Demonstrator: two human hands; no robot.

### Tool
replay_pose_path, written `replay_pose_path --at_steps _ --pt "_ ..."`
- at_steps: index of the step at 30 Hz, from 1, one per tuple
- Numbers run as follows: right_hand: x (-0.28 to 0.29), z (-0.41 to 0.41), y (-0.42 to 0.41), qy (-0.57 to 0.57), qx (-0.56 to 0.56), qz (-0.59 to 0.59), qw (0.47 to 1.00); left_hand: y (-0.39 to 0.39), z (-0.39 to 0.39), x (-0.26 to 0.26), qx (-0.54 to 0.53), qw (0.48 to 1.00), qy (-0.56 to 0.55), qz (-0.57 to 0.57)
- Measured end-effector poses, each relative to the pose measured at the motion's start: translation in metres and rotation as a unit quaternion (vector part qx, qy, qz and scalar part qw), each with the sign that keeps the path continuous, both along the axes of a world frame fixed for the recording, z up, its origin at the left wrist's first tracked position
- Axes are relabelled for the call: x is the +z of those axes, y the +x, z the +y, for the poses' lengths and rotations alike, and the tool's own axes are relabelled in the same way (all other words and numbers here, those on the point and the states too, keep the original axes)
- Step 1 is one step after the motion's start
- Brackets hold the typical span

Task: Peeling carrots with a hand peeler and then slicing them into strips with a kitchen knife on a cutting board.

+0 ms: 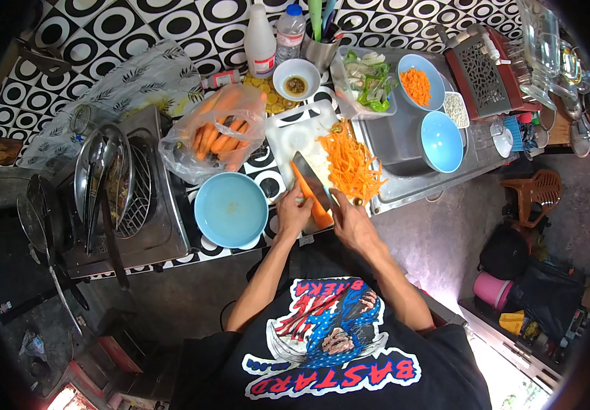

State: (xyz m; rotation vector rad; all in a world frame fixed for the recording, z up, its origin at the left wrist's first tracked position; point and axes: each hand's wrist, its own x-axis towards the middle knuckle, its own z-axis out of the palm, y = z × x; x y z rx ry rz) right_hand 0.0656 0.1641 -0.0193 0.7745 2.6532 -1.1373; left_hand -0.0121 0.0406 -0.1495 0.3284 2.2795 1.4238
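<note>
My left hand steadies a peeled carrot lying lengthwise on a white cutting board. In my right hand is a kitchen knife, its broad blade lying along the carrot's right side. Whether the edge has entered the carrot, I cannot tell. A heap of orange carrot strips covers the board's right side and reaches its edge. Pale chopped bits lie between the blade and the strips. Left of my left hand stands a light blue bowl that seems to hold water.
A plastic bag of carrots sits behind the bowl, beside a stove with a wok. Sauce fills part of a white bowl at the back. Right are a tub of greens, diced carrot in a blue bowl, and a steel sink.
</note>
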Motion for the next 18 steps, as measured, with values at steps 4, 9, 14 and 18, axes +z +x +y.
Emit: replay_pose_path --at_steps 4,9,14,18 --pt "-0.001 0.004 -0.009 0.055 0.092 0.01 0.994 -0.004 0.0 -0.003 0.0 1.0 0.003 -0.005" --pt "0.002 0.002 -0.017 0.101 0.145 -0.016 0.984 -0.006 0.005 -0.004 -0.014 1.0 -0.026 0.01" --pt "0.005 0.002 -0.02 0.118 0.168 -0.069 0.976 -0.005 0.007 -0.008 -0.025 0.997 -0.042 0.051" --pt "0.024 0.001 -0.035 0.111 0.183 -0.128 0.968 -0.004 0.01 0.012 -0.085 0.989 -0.119 -0.033"
